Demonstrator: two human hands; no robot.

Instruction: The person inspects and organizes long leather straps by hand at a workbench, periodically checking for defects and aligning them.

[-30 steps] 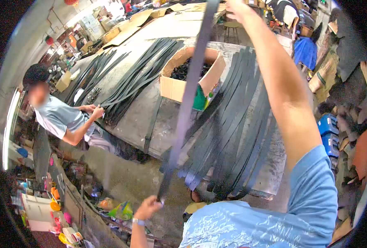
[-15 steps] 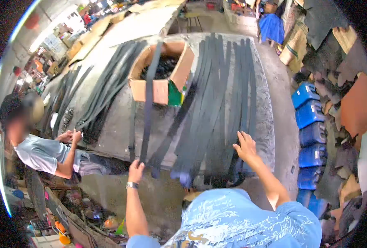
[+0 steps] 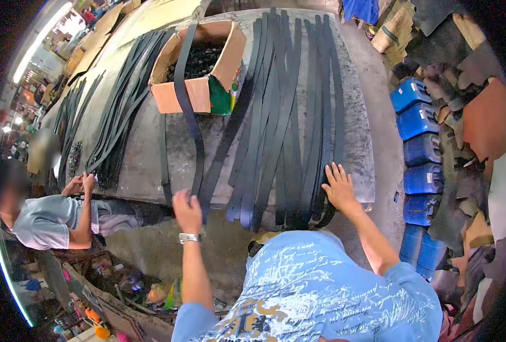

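Observation:
Long black straps (image 3: 275, 114) lie side by side down the table, some crossing, with their ends near its front edge. My right hand (image 3: 339, 187) rests with spread fingers at the right side of this bunch, touching the outer straps. My left hand (image 3: 187, 211), wearing a metal-band watch, is at the table's front edge with its fingers apart and slightly bent. Just beyond it runs a single strap (image 3: 189, 117) draped over an open cardboard box (image 3: 180, 98). Small black pieces (image 3: 203, 61) fill the box.
More black straps (image 3: 128, 97) lie on the table's left part, where a co-worker (image 3: 53, 219) in a light shirt handles a strap end. Blue plastic jerrycans (image 3: 417, 124) line the floor at right, beside piled leather scraps (image 3: 489, 122).
My left hand has let go of the strap it was pinching, and its fingers have parted. My right hand stays on the straps, fingers now flatter. The whole view has shifted.

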